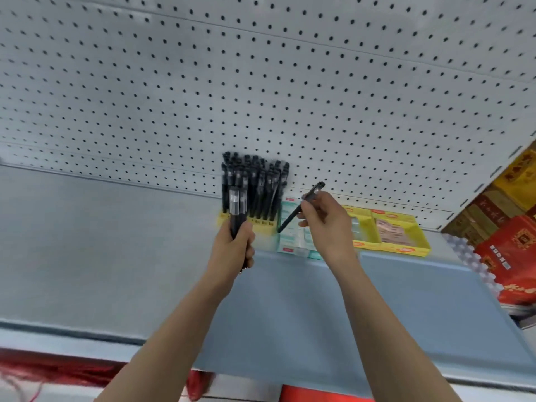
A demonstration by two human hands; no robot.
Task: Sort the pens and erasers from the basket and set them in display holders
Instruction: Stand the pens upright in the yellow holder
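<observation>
Hands first: right hand [322, 224] pinches a single pen [298, 210] that's tilted, tip down-left and cap end up-right. Left hand [235, 245] is wrapped round a bundle of pens [238, 206], held upright. Yellow holder [265, 227] sits just past both hands against the pegboard [261, 82], already packed with standing pens [256, 181]. The tip points at the holder's right end, so I reckon the right hand's closer; the pen just needs swinging upright. Pale green boxes [290, 236] are right beside the holder.
</observation>
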